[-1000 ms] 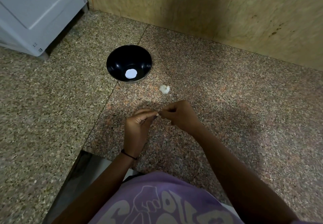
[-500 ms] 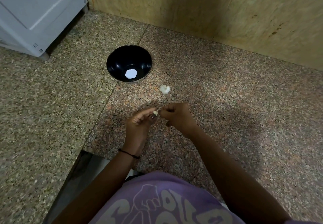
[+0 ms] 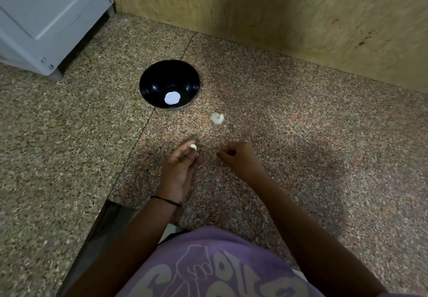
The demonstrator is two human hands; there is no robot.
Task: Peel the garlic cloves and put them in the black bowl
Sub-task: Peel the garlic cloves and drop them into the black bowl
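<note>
Pale garlic clove peeks from left hand; right hand curled, contents unclear.

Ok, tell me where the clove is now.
In the head view, near the centre, the clove is pinched at the fingertips of the left hand, on the near side of the bowl and left of the right hand.

Glossy black bowl on speckled polished stone floor.

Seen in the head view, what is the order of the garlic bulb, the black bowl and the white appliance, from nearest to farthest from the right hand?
1. garlic bulb: on the floor just beyond the right hand.
2. black bowl: farther back, to the left.
3. white appliance: far left corner.
</note>
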